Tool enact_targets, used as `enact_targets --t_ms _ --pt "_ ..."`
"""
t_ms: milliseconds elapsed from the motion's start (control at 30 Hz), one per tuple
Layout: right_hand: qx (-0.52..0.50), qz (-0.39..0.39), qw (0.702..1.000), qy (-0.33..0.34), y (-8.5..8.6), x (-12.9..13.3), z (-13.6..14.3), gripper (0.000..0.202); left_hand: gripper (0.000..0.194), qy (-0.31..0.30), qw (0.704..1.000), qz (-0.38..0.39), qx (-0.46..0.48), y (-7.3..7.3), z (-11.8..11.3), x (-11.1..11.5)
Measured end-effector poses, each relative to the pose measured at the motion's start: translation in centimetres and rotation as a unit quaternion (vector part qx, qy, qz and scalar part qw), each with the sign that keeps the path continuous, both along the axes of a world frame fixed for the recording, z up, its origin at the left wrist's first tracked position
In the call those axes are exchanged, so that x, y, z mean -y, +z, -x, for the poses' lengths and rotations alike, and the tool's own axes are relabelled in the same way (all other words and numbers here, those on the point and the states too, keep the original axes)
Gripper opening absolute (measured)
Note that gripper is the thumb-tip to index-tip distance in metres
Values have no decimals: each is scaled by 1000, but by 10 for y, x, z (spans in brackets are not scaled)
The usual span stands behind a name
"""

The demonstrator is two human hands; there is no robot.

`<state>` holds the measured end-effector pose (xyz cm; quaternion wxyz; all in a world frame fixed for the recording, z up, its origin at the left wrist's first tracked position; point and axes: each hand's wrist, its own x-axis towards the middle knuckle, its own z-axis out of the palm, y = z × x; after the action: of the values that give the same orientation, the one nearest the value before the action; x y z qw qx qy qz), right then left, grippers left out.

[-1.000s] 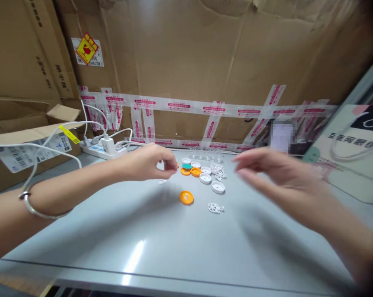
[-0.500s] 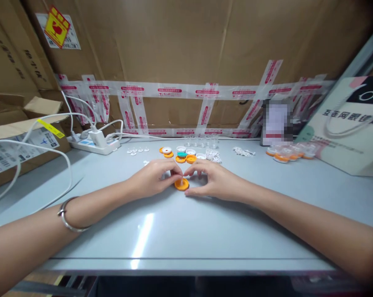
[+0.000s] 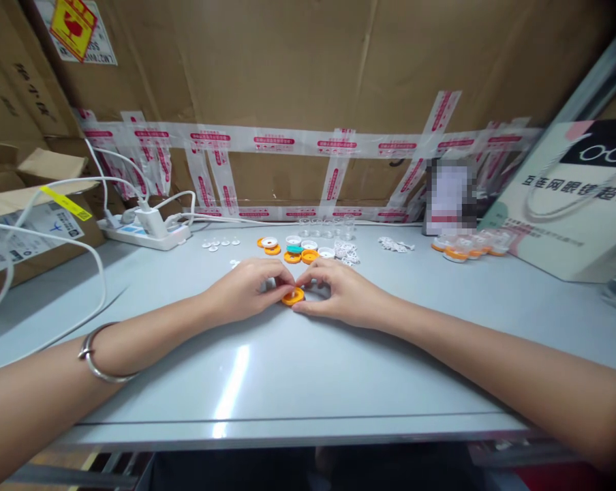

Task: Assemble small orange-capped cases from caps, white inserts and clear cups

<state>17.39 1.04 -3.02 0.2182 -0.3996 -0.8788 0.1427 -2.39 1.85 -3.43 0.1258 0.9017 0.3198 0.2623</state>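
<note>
A round orange plastic disc (image 3: pixel 289 299) with a raised rim lies on the table between my hands. At its middle stands a small white piece (image 3: pixel 293 294), partly covered by fingers. My left hand (image 3: pixel 249 290) is closed in a pinch over the disc, thumb and index finger meeting at that white piece. From the other side my right hand (image 3: pixel 346 292) curls round the disc, its thumb at the near edge and its index finger at the far edge. Just beyond the hands sit more orange discs (image 3: pixel 310 257), white rings (image 3: pixel 309 245) and a teal disc (image 3: pixel 294 249).
Clear cups (image 3: pixel 333 226) stand in rows behind the discs, beside a heap of white pieces (image 3: pixel 346 253). Small white discs (image 3: pixel 213 248) lie left, near a power strip (image 3: pixel 170 240) with cables. Orange-based clear assemblies (image 3: pixel 456 254) and a paper bag (image 3: pixel 558 225) are right.
My right thumb and fingers have closed in on the orange disc, which now looks slightly tilted. My left hand keeps its pinch there. The whole view has shifted a little.
</note>
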Motion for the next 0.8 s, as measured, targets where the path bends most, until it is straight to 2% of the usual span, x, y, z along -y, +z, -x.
enact_targets --t_ms 200,367,567,733,800 --pt "-15 4 1000 -18 -1 -1 0 21 13 -6 999 -38 -12 0 1 -2" --pt "-38 6 999 -26 0 -2 1 28 11 -1 998 -68 -20 -3 0 -5" --pt "-59 22 998 -25 -3 -6 1 21 12 0 997 -78 -11 -3 0 -5" --pt "-80 21 996 -24 -2 -6 -2 34 11 -10 996 -83 -14 -3 1 -5" --pt "-73 12 997 -24 -2 -5 -2 33 11 -12 996 -84 -14 -3 2 -5"
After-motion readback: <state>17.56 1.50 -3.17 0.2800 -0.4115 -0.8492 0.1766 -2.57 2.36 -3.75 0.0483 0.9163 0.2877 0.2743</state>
